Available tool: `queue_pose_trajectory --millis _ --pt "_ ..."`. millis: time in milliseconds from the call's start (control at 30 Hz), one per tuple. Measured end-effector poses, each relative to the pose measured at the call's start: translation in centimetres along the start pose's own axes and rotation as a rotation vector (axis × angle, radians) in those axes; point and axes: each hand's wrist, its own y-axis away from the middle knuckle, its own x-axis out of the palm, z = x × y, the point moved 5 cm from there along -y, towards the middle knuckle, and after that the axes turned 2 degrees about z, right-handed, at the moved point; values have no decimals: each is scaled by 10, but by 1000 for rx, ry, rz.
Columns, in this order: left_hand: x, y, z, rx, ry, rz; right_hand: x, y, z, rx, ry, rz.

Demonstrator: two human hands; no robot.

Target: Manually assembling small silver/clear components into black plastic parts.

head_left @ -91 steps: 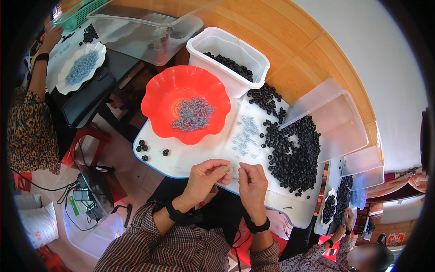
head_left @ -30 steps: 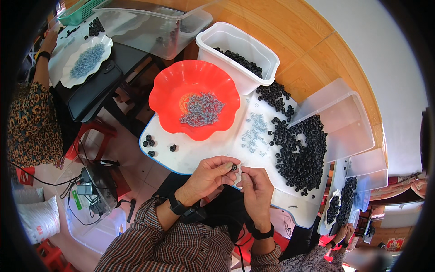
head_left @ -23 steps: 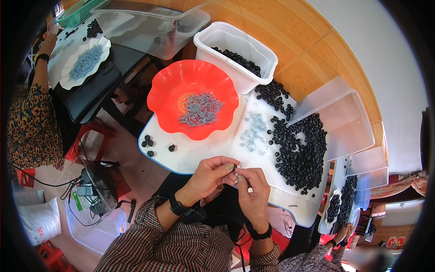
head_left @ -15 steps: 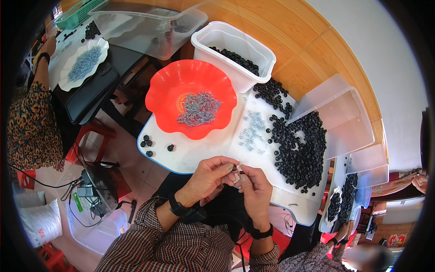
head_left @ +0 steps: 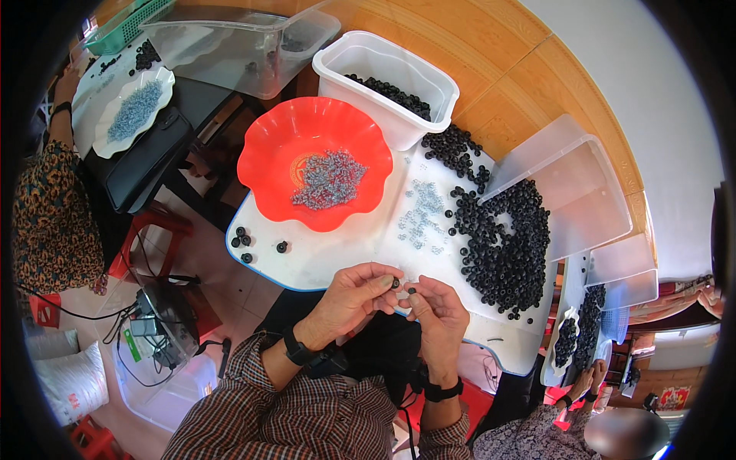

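Over the near edge of a white table, my left hand (head_left: 354, 297) pinches a small round black piece (head_left: 395, 283) between thumb and fingertips. Close beside it, my right hand (head_left: 438, 313) is closed at the fingertips on a tiny dark piece (head_left: 412, 290), too small to name. A narrow gap separates the two pinches. Beyond them, a red scalloped bowl (head_left: 264, 142) holds a heap of small clear pieces (head_left: 331, 180). To the right lie loose clear pieces (head_left: 422, 218) and a large spread of black ring-like pieces (head_left: 498, 264).
A white tub (head_left: 345, 84) with black pieces stands behind the bowl. A clear bin (head_left: 571, 192) lies tipped at the right. Several black pieces (head_left: 242, 236) sit at the table's left. Other people work at the left (head_left: 57, 207) and lower right (head_left: 529, 433).
My fingertips have drawn slightly apart, the right hand shifting a little to the right. The round black piece now shows more plainly in my left fingers. The whole view has shifted slightly.
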Motion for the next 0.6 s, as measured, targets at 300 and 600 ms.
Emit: queue_pose_trajectory --millis 300,600 --pt "6 0 2 16 -44 8 0 4 1 -64 108 -43" --pt "8 1 4 7 -86 26 -4 4 0 -148 227 -104"
